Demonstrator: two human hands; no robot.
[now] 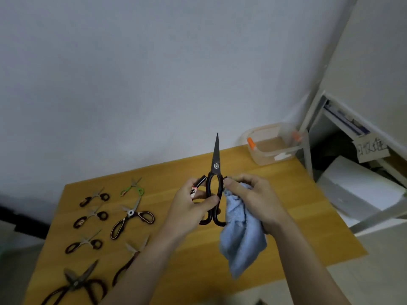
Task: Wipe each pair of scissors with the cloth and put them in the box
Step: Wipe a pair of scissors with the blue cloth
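Left hand [193, 201] grips one black scissors [214, 183] upright, blades closed, above the table [297, 216]. Right hand [248, 194] holds the cloth [240, 238] against its handle. Seven scissors [132, 213] lie left of it; one box [273, 146] sits at the table's far right corner.

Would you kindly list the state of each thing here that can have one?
black scissors: blades closed, upright, held by left hand
blue cloth: bunched, hanging from right hand
clear box: open, apparently empty
green scissors: lying open on table
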